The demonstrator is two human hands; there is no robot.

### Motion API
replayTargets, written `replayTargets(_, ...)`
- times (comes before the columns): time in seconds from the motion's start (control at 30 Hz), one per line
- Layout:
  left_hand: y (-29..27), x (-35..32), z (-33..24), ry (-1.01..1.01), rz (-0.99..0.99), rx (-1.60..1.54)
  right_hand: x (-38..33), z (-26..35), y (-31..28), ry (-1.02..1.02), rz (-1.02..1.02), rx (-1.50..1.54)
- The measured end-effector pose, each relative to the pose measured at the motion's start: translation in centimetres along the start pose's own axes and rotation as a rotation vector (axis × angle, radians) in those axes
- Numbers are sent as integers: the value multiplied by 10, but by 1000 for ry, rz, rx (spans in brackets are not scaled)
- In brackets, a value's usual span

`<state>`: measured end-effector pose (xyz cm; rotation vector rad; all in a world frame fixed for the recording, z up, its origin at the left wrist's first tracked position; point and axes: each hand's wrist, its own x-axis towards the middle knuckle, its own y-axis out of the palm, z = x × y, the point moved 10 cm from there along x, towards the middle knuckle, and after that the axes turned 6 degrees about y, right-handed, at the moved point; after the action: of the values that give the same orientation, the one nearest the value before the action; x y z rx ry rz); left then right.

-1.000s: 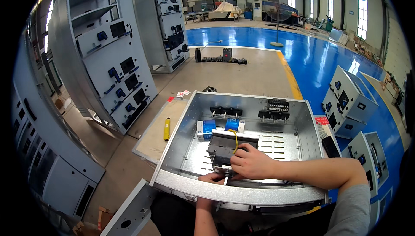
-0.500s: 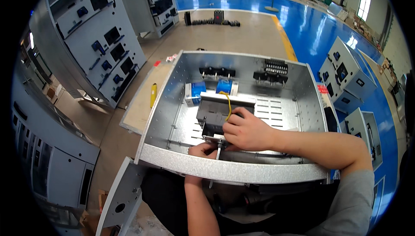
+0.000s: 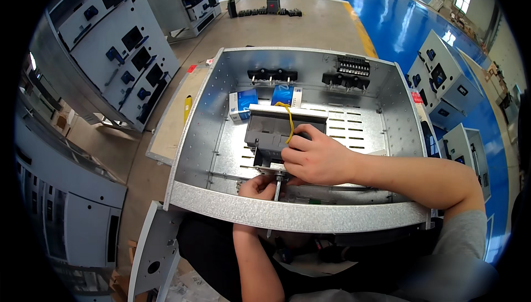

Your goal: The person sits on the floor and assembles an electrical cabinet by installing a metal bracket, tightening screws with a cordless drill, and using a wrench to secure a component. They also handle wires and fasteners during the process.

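Note:
An open galvanized metal box (image 3: 298, 217) lies in front of me. Inside it is a dark grey block-shaped device (image 3: 271, 130) with a metal bracket (image 3: 268, 168) at its near end. From the bracket a slim metal rod (image 3: 277, 187) points toward me. My right hand (image 3: 318, 158) curls against the device's right side, its fingertips mostly hidden. A yellow wire (image 3: 291, 119) drapes over the device down to these fingers. My left hand (image 3: 256, 187) comes in from beneath the front rim, its fingers bent together beside the rod under the bracket; what they grip is hidden.
Two blue-and-white small cartons (image 3: 243, 104) sit behind the device. Black terminal holders (image 3: 272, 75) line the back wall. A yellow-handled tool (image 3: 188, 107) lies on the board left of the box. Grey cabinets (image 3: 124, 53) stand at the left, and a loose panel (image 3: 152, 249) leans at front left.
The view has shifted slightly, so the box sits a little higher. Both hands stay at the device's near end, with only slight finger movement.

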<state>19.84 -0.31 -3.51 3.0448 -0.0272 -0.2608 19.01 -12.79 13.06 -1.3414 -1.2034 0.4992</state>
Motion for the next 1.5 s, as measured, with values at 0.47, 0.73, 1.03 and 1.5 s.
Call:
replayTargets(0.47,30,-18,10,-193,282,-296,0,-6,2,-54,42,89)
replayTargets(0.73,29,-18,14,-201,206,-364,1,-8,-1,-23,11,105)
replayTargets(1.03,32,-18,19,-184,112,-548,1,-11,-2,-14,-3,185)
replayTargets(1.5,27,-17,11,-225,17,-353,-94,17,53,67,874,199)
